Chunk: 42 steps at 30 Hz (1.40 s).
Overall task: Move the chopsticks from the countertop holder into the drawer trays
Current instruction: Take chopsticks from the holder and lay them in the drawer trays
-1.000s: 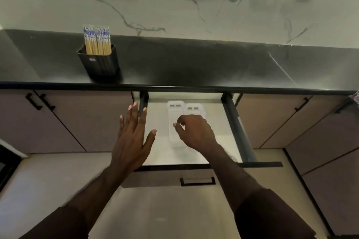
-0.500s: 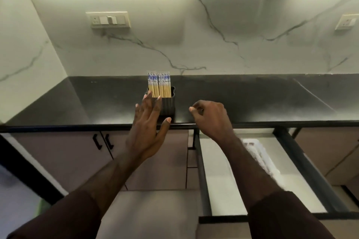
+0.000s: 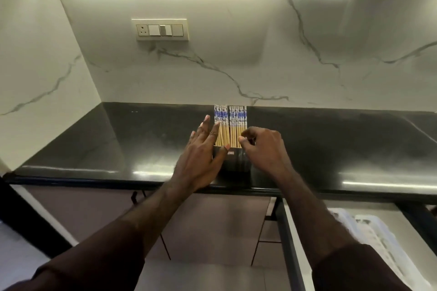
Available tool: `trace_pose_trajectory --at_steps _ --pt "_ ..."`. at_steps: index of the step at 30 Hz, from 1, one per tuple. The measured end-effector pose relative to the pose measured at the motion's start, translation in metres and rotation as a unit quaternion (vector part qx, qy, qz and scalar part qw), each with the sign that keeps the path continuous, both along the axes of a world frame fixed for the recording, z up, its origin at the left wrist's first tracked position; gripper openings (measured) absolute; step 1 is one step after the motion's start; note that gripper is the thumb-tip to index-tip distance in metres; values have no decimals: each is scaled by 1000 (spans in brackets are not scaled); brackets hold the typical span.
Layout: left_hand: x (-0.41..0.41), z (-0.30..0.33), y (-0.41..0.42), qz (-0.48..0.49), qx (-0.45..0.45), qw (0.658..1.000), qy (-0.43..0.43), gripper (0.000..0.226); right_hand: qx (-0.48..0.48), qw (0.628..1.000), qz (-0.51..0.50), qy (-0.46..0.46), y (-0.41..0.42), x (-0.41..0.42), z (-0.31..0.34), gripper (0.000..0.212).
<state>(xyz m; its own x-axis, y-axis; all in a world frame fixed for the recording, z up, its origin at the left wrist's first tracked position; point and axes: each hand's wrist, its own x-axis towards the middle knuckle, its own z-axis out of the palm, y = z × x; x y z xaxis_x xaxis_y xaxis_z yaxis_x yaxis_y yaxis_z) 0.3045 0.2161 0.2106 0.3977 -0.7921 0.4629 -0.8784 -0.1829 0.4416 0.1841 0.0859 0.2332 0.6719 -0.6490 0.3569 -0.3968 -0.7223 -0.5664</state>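
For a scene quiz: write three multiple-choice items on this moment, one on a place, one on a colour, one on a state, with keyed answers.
1. Where do the chopsticks stand?
A. in the black holder on the countertop
B. in the drawer trays
C. on the floor

2. What colour are the chopstick tops?
A. red
B. blue and white
C. green

3. How is the drawer?
A. shut
B. taken out
C. pulled open

Answers: 1 A, they stand upright in the holder; 2 B, patterned blue and white above bamboo shafts; 3 C, its white trays show.

Tan chopsticks with blue-and-white patterned tops; black holder; glossy black tabletop; white wall with grey veins.
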Motion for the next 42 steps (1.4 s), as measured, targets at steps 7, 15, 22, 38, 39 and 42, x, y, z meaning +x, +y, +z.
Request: trace_pose_trajectory --at_steps 7,15,22,38,39,42 --pt "83 -20 -75 23 60 997 42 65 48 998 4 29 -67 93 -32 23" --pt "137 -40 -140 85 63 984 145 62 90 994 19 58 -96 159 -63 20" --pt "156 -51 -175 144 6 942 303 55 97 995 -14 30 -102 178 -72 23" --pt "169 -58 -189 114 -92 860 489 16 71 995 -67 -10 -99 185 -79 15" --pt "170 -58 -189 116 -92 859 490 16 72 995 -68 -11 -99 185 -80 15" --pt "171 -57 -188 118 -95 855 497 16 73 995 -68 -10 -100 186 -80 15"
